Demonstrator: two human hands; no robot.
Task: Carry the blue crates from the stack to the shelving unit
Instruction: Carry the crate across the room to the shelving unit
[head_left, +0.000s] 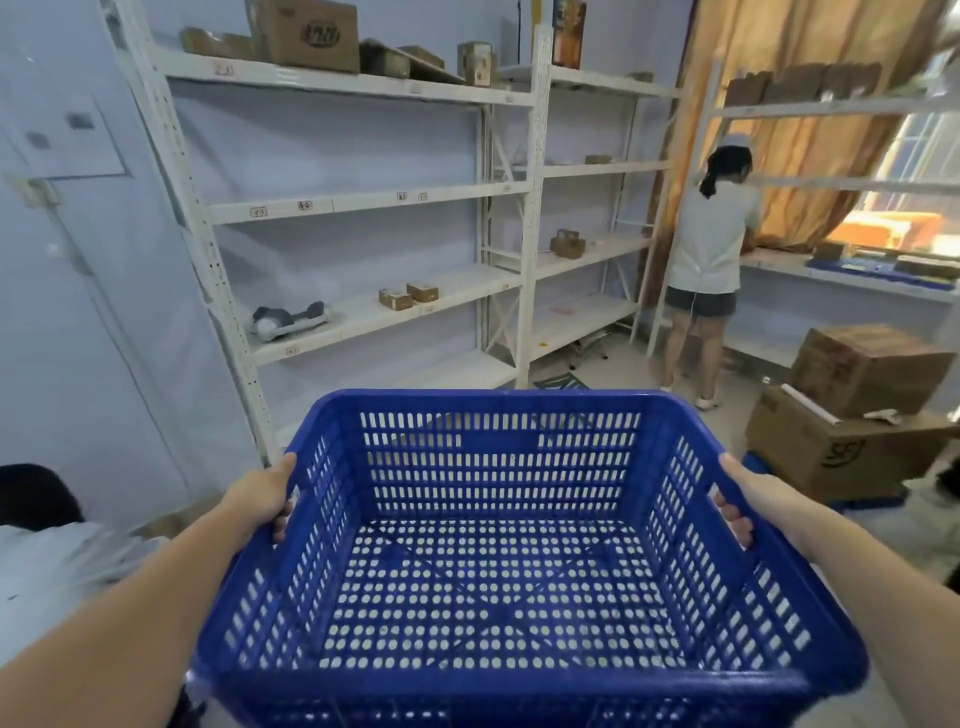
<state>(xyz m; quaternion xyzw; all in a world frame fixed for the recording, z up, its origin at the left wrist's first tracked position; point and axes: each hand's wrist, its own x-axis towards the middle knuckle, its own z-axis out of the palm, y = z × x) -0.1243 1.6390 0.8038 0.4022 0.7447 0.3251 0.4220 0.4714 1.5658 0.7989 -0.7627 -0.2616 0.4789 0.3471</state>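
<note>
Left hand (262, 493) gripped the left rim of the blue crate (498, 561), thumb along the top edge, fingers curled under the lip. Right hand (748, 501) gripped the right rim the same way, fingertips showing inside the wall. Both grips were closed around the plastic, bare forearms reaching in from the lower corners.

Crate was held in the air at about waist height, level, open side up, nothing inside. Rigid moulded plastic, rectangular, rounded corners; walls were pierced with rows of upright slots, floor with round holes and raised diagonal ribs.

Ahead and to the left stood the white metal shelving unit (363, 208), perforated uprights, flat boards, small labels on the edges. Top board carried brown cardboard boxes (311, 36); a lower board carried two small cartons (408, 296) and a grey-and-white object, blurred.

At right, a second person (709, 260) in a pale shirt and dark shorts faced another shelf beside a tan curtain (810, 130). Two large cardboard boxes (852, 410) sat stacked on the floor near the right edge
</note>
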